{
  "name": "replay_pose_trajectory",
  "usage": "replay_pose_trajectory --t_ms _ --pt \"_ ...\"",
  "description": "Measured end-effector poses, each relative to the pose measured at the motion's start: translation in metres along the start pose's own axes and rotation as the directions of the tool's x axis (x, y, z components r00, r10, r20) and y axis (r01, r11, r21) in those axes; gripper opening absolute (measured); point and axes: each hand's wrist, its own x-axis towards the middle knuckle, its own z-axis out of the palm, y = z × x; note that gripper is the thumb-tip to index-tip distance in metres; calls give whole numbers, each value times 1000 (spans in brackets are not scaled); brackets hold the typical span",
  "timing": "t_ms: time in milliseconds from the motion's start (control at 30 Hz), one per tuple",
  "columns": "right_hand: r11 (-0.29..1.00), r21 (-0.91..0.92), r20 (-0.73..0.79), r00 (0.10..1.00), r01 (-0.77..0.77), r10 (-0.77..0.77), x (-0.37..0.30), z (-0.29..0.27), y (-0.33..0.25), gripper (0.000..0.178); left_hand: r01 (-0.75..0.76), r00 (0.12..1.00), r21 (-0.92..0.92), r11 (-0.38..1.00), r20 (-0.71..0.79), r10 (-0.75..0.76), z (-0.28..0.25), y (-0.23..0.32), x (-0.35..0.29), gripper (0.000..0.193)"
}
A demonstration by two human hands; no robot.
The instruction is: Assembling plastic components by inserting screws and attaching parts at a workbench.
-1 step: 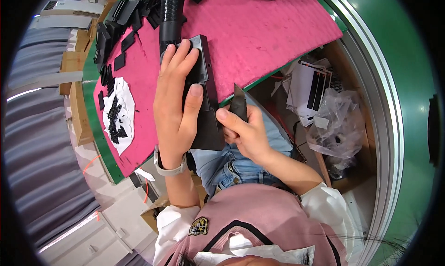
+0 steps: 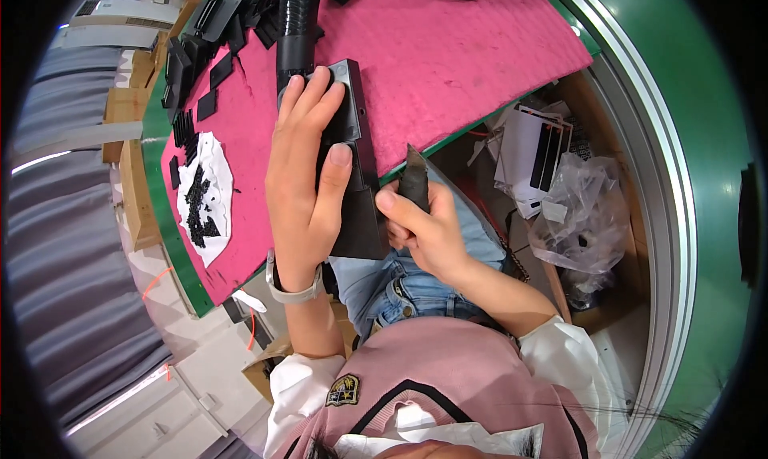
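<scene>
My left hand (image 2: 302,179) lies over a long black box-shaped part (image 2: 362,223), fingers stretched out and the thumb resting on its face. The part reaches past the table's near edge above my lap, and the palm hides some of it. Close to its right side, my right hand (image 2: 432,231) is closed around a short knife (image 2: 414,183) with a dark wrapped handle. The knife's pointed blade faces away from me. My right thumb tip is at the part's edge; whether it touches cannot be told.
A black ribbed hose (image 2: 298,31) ends just beyond my left fingertips. Black plastic pieces (image 2: 220,19) are heaped at the far left of the pink mat (image 2: 456,51). Dark scraps sit on a white cloth (image 2: 222,171). Right of my lap are a clear plastic bag (image 2: 588,211) and papers.
</scene>
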Motion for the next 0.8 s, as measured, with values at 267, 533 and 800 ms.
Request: replay_pose_trajectory --t_ms 267,533,800 --pt "982 182 106 994 -50 31 -4 -8 0 15 -13 1000 -52 999 -18 12 3 -3 2 38" --pt "1000 -20 109 994 17 -15 -10 -1 1 22 -21 997 -104 994 -77 13 -1 -10 -3 41" --pt "999 -7 221 975 -34 35 -18 10 -5 31 8 972 -325 946 -221 -84 -5 8 -6 49"
